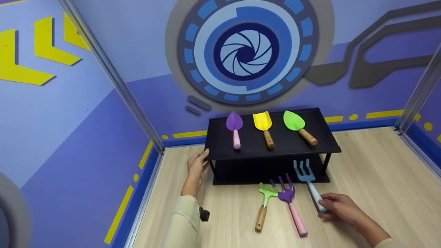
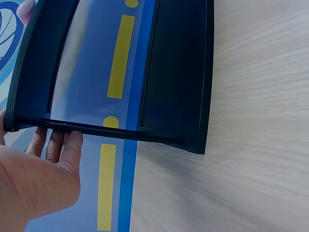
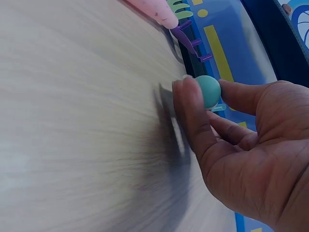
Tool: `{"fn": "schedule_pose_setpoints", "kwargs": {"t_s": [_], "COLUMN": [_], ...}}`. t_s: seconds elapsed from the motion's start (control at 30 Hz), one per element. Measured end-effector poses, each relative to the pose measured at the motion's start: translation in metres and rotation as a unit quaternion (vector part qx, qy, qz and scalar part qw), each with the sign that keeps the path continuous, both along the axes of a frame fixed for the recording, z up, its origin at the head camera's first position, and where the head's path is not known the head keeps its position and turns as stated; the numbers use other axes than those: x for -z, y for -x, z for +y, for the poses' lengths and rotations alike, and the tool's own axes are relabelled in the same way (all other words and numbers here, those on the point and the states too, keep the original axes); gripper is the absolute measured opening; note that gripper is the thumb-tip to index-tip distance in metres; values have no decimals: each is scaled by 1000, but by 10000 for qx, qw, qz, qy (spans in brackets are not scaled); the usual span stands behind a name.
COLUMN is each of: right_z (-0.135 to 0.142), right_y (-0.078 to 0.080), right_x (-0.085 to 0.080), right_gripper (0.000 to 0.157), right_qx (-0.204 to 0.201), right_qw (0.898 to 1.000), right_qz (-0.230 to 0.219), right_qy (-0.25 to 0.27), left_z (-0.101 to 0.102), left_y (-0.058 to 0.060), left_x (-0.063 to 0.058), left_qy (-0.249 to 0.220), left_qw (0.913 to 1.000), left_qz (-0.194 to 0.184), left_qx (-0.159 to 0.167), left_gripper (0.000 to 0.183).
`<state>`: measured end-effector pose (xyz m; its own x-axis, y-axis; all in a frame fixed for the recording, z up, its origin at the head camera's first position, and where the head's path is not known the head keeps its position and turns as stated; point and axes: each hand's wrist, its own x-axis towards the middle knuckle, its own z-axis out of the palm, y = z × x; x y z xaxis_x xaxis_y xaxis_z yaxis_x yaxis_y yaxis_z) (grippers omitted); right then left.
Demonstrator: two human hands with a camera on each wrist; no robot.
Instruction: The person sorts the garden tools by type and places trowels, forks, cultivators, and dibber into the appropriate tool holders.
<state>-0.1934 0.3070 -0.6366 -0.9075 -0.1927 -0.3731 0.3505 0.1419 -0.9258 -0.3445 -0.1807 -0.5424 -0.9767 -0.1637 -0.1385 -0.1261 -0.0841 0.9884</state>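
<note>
My right hand (image 1: 341, 210) pinches the handle end of a light blue garden hand fork (image 1: 311, 187). The fork's tines point at the lower level of a two-tier black shelf (image 1: 220, 137). In the right wrist view, thumb and fingers close round the rounded handle tip (image 3: 209, 91). My left hand (image 1: 196, 167) grips the left edge of the shelf's top, also seen in the left wrist view. On the table, left of the blue fork, lie a purple hand fork (image 1: 293, 206) with a pink handle and a green hand rake (image 1: 263, 208) with a wooden handle.
Along the shelf's top lie a purple trowel (image 1: 235, 125), a yellow shovel (image 1: 263, 124) and a green trowel (image 1: 295, 121). Behind stands a blue patterned wall (image 1: 148, 93); another panel (image 1: 75, 137) rises at left. The wooden table (image 1: 375, 172) extends on both sides.
</note>
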Motion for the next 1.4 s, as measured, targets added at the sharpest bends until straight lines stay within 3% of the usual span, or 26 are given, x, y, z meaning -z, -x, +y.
{"fn": "schedule_pose_setpoints", "kwargs": {"t_s": [0.13, 0.5, 0.87, 1.17, 1.4], "right_z": [-2, -6, -2, -6, -5], "right_y": [1, 3, 1, 4, 5], "right_x": [1, 2, 3, -2, 4], "right_gripper": [72, 80, 76, 76, 72], "right_qx": [38, -368, -354, -351, -327], "right_qw": [9999, 9983, 9978, 9980, 9980], "right_qz": [6, 84, 161, 327, 377], "right_qy": [167, 448, 536, 406, 375], "left_z": [0, -3, 2, 5, 3], "left_y": [-1, -5, -7, -2, -2], "left_x": [-1, -4, 1, 0, 2], "left_qy": [-19, 13, -34, -138, -162], "left_qw": [10000, 10000, 10000, 9998, 9997], "left_qz": [-23, 36, 85, 112, 114], "left_qx": [-46, -39, -12, -56, -131], "left_gripper": [29, 32, 30, 30, 30]}}
